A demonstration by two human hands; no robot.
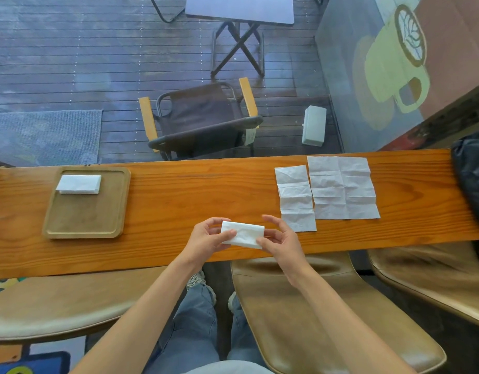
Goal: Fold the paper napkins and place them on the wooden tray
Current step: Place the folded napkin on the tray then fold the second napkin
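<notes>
Both hands hold one folded napkin just above the near edge of the wooden counter. The left hand pinches its left end; the right hand pinches its right end. The wooden tray lies at the counter's left, with one folded napkin stack in its far left corner; the layer count cannot be read. A half-unfolded napkin and an open creased napkin lie side by side at right. A dark bag sits at the far right end.
</notes>
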